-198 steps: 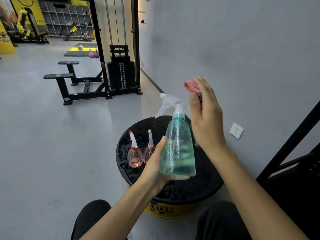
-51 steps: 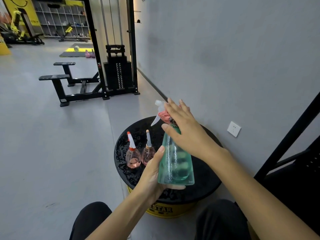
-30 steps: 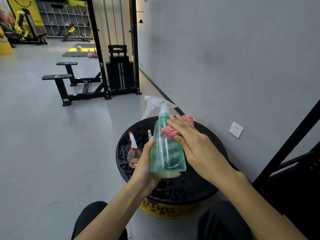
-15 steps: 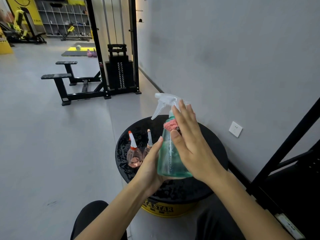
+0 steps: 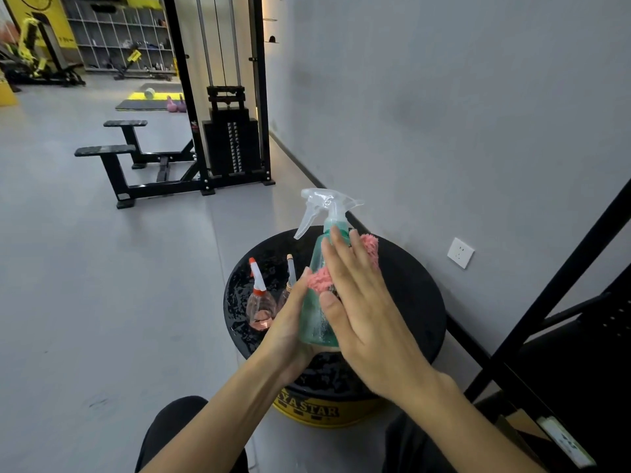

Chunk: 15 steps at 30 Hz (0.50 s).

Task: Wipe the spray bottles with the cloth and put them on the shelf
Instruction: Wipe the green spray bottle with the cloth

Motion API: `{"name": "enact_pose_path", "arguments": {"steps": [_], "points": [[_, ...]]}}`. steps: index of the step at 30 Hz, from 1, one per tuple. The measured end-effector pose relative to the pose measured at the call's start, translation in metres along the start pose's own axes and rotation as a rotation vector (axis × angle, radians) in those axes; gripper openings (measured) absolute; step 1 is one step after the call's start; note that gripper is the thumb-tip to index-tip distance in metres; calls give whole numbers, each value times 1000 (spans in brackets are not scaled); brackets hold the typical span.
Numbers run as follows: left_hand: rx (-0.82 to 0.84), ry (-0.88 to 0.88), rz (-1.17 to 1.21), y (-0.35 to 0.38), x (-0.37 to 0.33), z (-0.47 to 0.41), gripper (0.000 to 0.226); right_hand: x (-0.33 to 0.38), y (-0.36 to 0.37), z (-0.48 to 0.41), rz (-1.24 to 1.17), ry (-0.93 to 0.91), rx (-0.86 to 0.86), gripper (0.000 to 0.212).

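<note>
My left hand point(image 5: 290, 331) grips the base of a green translucent spray bottle point(image 5: 316, 322) with a clear trigger head, held upright above a round black stool top point(image 5: 409, 302). My right hand point(image 5: 358, 302) lies flat with straight fingers against the bottle's side and presses a pink cloth point(image 5: 370, 249) onto it; the cloth shows at the fingertips and by the thumb. Two small pinkish bottles stand on the stool to the left: one with a red and white nozzle point(image 5: 260, 300), the other point(image 5: 290, 278) partly hidden behind my left hand.
The stool has a yellow base point(image 5: 307, 411) and stands near a grey wall with a white socket point(image 5: 460, 252). A black metal rack frame point(image 5: 563, 285) rises at the right. A black weight machine point(image 5: 232, 145) and benches stand further back on the grey floor.
My right hand with the cloth has slid down from the bottle's neck to its body. The bottle's trigger head has turned slightly; my left hand keeps its hold at the base.
</note>
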<state>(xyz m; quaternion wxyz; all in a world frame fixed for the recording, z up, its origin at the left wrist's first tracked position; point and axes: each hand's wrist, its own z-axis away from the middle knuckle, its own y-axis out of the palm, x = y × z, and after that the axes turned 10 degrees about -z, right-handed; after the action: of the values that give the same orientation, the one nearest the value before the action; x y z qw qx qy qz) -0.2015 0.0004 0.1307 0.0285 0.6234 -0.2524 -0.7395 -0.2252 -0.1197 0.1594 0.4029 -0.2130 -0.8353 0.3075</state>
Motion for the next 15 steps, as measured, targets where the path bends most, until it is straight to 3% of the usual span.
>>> {"name": "enact_pose_path", "arguments": {"steps": [6,15], "points": [[-7,-9,40,5,5,3,44,-2,-8,-24,15,46,-23,60],[-87,34,80,0,4,2,42,15,18,23,189,-22,24,58]]}}
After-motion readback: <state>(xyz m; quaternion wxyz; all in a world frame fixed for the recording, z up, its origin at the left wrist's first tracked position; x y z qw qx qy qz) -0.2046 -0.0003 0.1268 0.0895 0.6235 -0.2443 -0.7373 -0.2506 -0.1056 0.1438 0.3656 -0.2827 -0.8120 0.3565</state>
